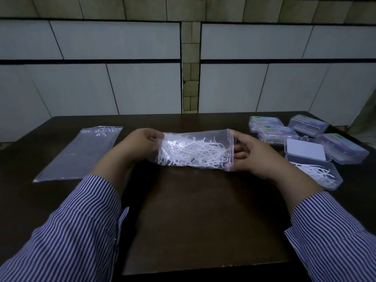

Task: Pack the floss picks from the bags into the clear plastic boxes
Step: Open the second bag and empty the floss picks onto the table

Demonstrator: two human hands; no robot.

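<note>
Clear zip bag of white floss picks (195,149) stretched sideways between left hand (140,143) pinching its bottom and right hand (252,155) gripping its zip end, above centre of dark tabletop (193,210), tiled wall (122,78) behind

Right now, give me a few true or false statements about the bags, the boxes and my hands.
1. Both hands hold the bag of floss picks, left hand at one end, right hand at the other. True.
2. The flat bag on the left is full of picks. False: it looks empty.
3. The open box near the right hand holds some picks. True.
4. All boxes sit on the table's left side. False: they sit on the right.
</note>
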